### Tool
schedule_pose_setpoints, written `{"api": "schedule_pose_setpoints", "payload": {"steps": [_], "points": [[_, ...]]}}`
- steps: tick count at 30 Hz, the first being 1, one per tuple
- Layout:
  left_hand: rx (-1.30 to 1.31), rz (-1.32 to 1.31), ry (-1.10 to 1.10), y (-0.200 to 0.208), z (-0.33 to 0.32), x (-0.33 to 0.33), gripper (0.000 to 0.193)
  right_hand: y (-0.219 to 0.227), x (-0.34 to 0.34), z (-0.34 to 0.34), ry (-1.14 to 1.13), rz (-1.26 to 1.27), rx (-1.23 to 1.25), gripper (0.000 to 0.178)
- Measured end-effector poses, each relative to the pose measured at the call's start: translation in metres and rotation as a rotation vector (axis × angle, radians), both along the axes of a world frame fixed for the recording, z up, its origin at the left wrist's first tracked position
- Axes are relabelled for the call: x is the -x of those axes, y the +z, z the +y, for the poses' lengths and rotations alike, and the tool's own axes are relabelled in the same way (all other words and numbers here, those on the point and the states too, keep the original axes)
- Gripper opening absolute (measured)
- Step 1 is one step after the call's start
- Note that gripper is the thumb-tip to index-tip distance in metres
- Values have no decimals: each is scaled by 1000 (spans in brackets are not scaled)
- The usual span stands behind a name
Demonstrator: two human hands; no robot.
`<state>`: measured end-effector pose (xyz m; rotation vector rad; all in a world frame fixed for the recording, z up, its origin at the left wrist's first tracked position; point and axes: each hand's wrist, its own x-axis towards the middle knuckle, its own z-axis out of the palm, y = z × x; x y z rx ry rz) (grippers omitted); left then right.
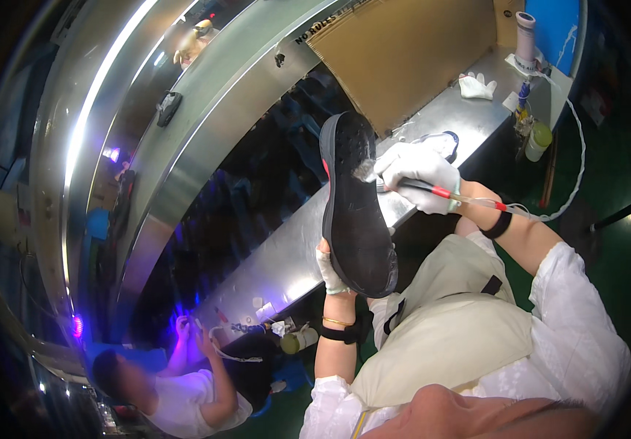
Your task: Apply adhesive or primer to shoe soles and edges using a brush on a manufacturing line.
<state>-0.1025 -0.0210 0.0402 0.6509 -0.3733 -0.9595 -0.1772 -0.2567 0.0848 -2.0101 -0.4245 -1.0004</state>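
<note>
A black shoe sole (359, 227) with a raised rim and a small red mark on its side is held up in front of me, its hollow inner face showing. My left hand (330, 271), in a white glove that leaves the thumb tip bare, grips it near the lower end; most of its fingers are hidden behind the sole. My white-gloved right hand (422, 175) is closed around a tube-fed brush (432, 189) with a black handle and red bands. Its pale bristles (364, 171) are at the sole's upper inner face, apparently touching it.
A metal bench (286, 249) runs behind the sole, with a cardboard sheet (411, 58) standing at its far side. A white glove (477, 86) lies there. The brush's thin hose (577, 139) loops at right. Another shoe part (169, 108) sits on the line. A co-worker (191, 388) sits lower left.
</note>
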Motion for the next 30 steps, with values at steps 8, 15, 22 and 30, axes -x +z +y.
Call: {"api": "schedule_pose_setpoints", "payload": {"steps": [8, 15, 22, 30], "points": [[41, 59, 38, 4, 3, -11, 76, 3, 11, 5, 246, 84, -11, 21], [-70, -13, 294, 6, -4, -11, 72, 4, 3, 13, 287, 24, 127, 24], [28, 38, 249, 8, -2, -17, 63, 1, 10, 23, 272, 161, -96, 20], [73, 187, 276, -11, -2, -26, 66, -21, 27, 62, 404, 195, -118, 19]]}}
